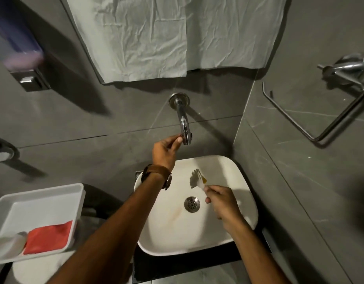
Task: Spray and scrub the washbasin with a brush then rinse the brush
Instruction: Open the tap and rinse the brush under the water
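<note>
A white washbasin (234,201) with a round metal drain (192,204) sits under a chrome wall tap (184,124). My left hand (165,150), with a brown-strapped watch on its wrist, is raised to the tap's tip, and its fingers pinch the left side of the spout end. My right hand (222,201) hovers over the bowl, just right of the drain, gripping the handle of a small white brush (197,178). The brush's bristles point toward the back of the bowl. No water is visible coming from the tap.
A white tray (40,203) at the lower left holds a red cloth (49,236) and a pale bottle-like object (7,242). A soap dispenser (19,48) hangs on the left wall, a metal towel ring (320,111) on the right wall, and crumpled paper (173,33) covers the mirror.
</note>
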`<action>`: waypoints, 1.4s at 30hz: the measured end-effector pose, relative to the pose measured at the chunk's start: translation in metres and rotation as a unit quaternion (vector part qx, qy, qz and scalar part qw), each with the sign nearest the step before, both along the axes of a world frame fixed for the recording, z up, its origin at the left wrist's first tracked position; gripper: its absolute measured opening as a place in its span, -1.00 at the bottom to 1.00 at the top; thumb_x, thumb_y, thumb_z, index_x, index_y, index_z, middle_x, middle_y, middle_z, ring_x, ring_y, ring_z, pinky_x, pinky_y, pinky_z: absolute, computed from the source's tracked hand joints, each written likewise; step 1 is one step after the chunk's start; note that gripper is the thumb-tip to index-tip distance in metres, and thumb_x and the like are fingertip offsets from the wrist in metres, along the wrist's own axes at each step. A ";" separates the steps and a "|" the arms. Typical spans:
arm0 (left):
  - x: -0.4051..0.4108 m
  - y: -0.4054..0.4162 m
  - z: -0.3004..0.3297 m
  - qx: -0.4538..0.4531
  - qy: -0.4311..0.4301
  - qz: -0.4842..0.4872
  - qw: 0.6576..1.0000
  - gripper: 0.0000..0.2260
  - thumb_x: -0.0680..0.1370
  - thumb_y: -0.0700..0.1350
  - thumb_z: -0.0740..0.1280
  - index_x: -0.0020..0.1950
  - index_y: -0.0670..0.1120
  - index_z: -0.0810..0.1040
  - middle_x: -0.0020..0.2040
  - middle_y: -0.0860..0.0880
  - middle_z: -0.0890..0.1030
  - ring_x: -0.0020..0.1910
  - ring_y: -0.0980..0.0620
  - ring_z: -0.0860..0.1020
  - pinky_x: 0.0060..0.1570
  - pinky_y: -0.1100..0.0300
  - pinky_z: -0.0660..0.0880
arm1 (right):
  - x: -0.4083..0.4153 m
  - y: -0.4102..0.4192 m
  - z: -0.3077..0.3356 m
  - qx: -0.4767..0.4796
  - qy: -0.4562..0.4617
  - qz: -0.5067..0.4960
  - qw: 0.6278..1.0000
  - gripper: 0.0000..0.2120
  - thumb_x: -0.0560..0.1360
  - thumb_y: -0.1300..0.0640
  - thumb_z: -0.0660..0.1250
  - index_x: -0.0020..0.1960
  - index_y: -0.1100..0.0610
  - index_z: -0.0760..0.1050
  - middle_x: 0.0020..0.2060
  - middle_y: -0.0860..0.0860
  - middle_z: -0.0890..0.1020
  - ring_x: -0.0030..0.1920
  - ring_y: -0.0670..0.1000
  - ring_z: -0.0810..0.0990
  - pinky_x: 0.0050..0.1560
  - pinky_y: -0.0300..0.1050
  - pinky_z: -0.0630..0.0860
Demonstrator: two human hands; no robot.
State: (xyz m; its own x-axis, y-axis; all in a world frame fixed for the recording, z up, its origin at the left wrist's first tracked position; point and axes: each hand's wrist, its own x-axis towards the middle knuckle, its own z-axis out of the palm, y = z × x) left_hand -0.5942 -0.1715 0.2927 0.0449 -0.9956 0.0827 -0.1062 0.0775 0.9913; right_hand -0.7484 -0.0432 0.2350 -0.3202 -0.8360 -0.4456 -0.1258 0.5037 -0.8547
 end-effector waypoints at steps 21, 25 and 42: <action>-0.009 -0.008 0.033 0.006 -0.243 0.050 0.969 -0.63 0.29 0.30 0.51 -0.11 0.05 0.71 -0.26 0.17 0.69 -0.23 0.28 0.61 -0.22 0.37 0.52 | 0.018 -0.040 0.019 -0.051 0.058 0.013 0.997 -0.82 0.50 0.04 0.40 -0.19 0.11 0.69 -0.35 0.04 0.69 -0.22 0.12 0.66 -0.23 -0.07 0.52; -0.010 -0.016 0.037 0.034 -0.244 0.042 0.968 -0.77 0.32 0.11 0.57 -0.14 0.02 0.70 -0.29 0.14 0.68 -0.25 0.24 0.61 -0.26 0.35 0.50 | 0.017 -0.037 0.019 -0.061 0.078 0.016 0.995 -0.89 0.47 0.08 0.45 -0.22 -0.06 0.68 -0.25 -0.03 0.74 -0.14 0.06 0.70 0.01 0.06 0.66; 0.006 -0.032 0.035 0.089 -0.162 -0.067 0.980 -0.82 0.31 -0.05 0.60 -0.12 0.01 0.72 -0.20 0.11 0.72 -0.10 0.20 0.63 -0.09 0.35 0.43 | -0.001 -0.008 0.014 -0.083 -0.010 -0.021 0.996 -0.81 0.52 0.12 0.46 -0.25 -0.09 0.69 -0.40 -0.04 0.71 -0.32 -0.17 0.64 -0.22 -0.21 0.48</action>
